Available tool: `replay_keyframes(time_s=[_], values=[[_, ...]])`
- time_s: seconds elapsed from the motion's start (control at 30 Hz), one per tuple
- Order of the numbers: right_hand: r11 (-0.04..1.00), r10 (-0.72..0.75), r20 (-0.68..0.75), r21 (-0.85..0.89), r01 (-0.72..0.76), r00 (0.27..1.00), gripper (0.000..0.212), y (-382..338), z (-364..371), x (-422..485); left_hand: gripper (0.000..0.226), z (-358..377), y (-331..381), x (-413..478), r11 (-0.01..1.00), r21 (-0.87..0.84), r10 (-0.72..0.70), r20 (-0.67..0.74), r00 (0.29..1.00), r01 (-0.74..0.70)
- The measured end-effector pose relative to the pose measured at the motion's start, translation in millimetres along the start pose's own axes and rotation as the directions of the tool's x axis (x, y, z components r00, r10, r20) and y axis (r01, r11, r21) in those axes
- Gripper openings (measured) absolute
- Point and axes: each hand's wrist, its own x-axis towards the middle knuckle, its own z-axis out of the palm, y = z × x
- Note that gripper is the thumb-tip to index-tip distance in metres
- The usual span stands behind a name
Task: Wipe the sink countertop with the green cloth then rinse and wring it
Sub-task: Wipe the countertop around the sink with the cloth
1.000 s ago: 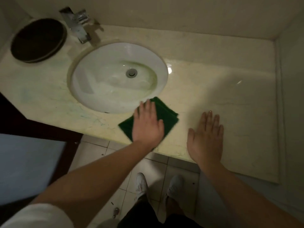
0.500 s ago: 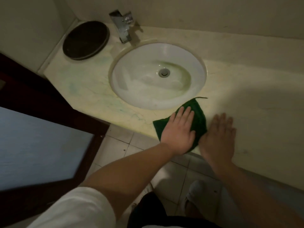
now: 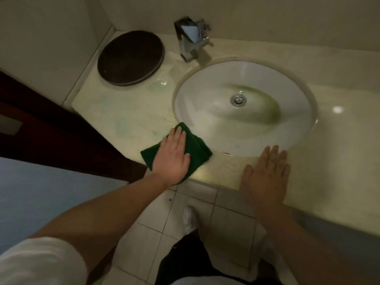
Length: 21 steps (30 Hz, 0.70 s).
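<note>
A dark green cloth lies flat on the pale marble countertop, at its front edge just left of the white oval sink basin. My left hand presses flat on the cloth, fingers together and stretched out, covering its middle. My right hand rests palm down on the bare countertop in front of the basin, fingers spread, holding nothing. A gap of bare counter separates the two hands.
A chrome tap stands behind the basin's left side. A round dark lid or tray sits in the counter's back left corner. A dark wooden door frame borders the counter's left end. Tiled floor and my shoes lie below.
My left hand has slid the cloth leftward along the front edge, from the basin's right front to its left front. The right hand has separated from the cloth and rests further right.
</note>
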Motion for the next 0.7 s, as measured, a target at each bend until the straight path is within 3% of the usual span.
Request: replay_keyframes(time_s=[0.1,0.23,0.4,0.57,0.63,0.7], values=[[0.992,0.122,-0.042,0.045,-0.120,0.992,0.077,-23.3,6.4,0.5,0.072,2.3,31.8,2.6,0.999,-0.049,0.022,0.009,1.000,-0.022],[0.973,0.207,-0.068,0.114,-0.198,0.976,0.073,-48.7,10.6,-2.8,0.068,4.6,81.2,-2.0,0.951,-0.129,0.291,0.057,0.955,-0.282],[0.969,0.246,-0.070,0.054,-0.243,0.967,0.074,-60.0,10.1,-4.4,0.067,5.9,42.9,7.3,0.914,-0.061,0.403,0.042,0.914,-0.400],[0.996,0.094,-0.009,0.009,-0.094,0.996,0.073,-95.0,18.3,-10.3,0.070,0.5,-31.3,12.7,0.946,-0.006,0.324,0.051,0.945,-0.324],[0.997,0.071,-0.016,0.025,-0.071,0.997,0.073,-100.2,17.1,-12.5,0.069,-4.0,-68.3,18.4,0.971,0.067,0.229,0.030,0.973,-0.230],[0.999,0.037,-0.012,0.001,-0.037,0.999,0.073,-97.2,16.4,-12.6,0.068,-8.9,-97.3,24.7,0.997,0.031,0.072,-0.012,0.997,-0.071]])
